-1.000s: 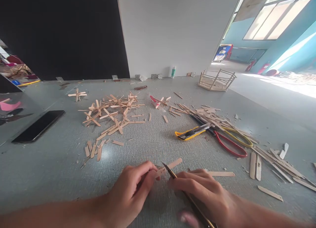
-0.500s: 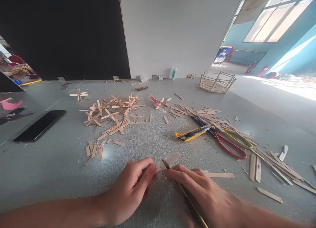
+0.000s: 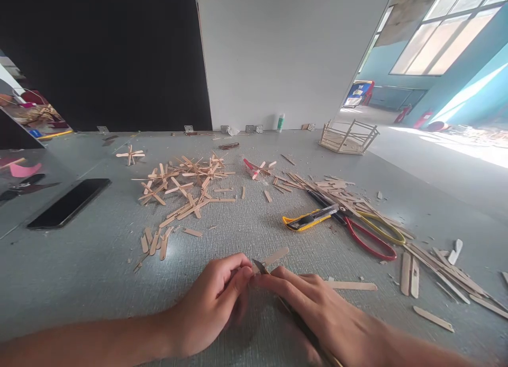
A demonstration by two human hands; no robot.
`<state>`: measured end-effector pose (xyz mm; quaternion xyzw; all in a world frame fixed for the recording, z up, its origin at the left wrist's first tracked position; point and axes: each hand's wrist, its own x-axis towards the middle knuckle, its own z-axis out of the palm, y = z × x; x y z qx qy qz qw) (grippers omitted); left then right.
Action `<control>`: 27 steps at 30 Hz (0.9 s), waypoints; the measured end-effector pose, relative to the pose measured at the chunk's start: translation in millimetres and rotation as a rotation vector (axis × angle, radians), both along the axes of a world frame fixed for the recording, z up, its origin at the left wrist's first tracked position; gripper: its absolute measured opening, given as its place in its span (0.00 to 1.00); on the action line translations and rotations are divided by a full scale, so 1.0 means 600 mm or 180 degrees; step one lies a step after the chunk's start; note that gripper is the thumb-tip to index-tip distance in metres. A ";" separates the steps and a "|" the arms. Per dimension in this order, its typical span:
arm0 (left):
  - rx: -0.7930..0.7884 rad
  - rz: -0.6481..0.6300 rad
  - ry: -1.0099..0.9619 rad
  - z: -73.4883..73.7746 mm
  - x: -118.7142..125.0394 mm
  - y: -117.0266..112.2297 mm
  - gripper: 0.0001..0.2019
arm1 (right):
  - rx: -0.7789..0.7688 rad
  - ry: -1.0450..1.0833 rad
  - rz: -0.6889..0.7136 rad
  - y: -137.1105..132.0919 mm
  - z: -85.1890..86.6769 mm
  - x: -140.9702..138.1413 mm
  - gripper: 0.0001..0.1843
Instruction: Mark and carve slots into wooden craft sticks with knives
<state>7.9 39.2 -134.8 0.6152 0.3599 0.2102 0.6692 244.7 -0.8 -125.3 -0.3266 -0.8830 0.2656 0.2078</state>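
Note:
My left hand (image 3: 212, 303) is curled at the near edge of the grey table, its fingertips pinching one end of a flat wooden stick (image 3: 273, 256) that lies on the surface. My right hand (image 3: 313, 309) is closed round a slim knife (image 3: 261, 267) whose blade tip rests on that stick, right beside my left fingertips. Both hands touch each other at the fingers. Another loose stick (image 3: 351, 286) lies just right of my right hand.
A heap of wooden stick crosses (image 3: 184, 184) lies at centre left, a black phone (image 3: 69, 203) farther left. A yellow utility knife (image 3: 309, 218) and red and yellow scissors (image 3: 371, 234) lie right of centre among stick offcuts. A stick basket (image 3: 347, 136) stands at the back right.
The knife tip and stick have drawn closer to my left fingertips, and my right hand has slid left until the fingers meet. The view has tilted slightly.

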 end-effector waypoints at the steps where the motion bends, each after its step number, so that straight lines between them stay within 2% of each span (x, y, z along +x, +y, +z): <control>1: 0.0009 0.0002 -0.0002 0.000 0.000 0.000 0.22 | -0.0030 0.0004 0.0016 0.001 0.001 0.000 0.29; 9: 0.0208 0.0066 -0.0007 0.005 0.001 -0.003 0.24 | -0.0040 0.0041 0.0079 0.001 0.003 0.000 0.30; 15: 0.0056 0.0430 -0.0213 -0.005 0.002 -0.003 0.23 | 0.0270 -0.0112 0.0034 0.001 0.012 -0.012 0.30; 20: 0.0157 0.0456 -0.0075 -0.003 0.001 -0.004 0.23 | 0.0420 -0.0004 0.0102 0.000 0.007 -0.005 0.25; 24: 0.0344 0.0438 0.0104 0.001 0.000 -0.004 0.24 | 0.0885 0.0319 -0.0347 -0.012 -0.010 0.004 0.20; 27: 0.0415 0.0442 0.0125 0.000 0.001 -0.003 0.25 | 0.1087 0.0409 -0.0485 -0.016 -0.009 0.005 0.11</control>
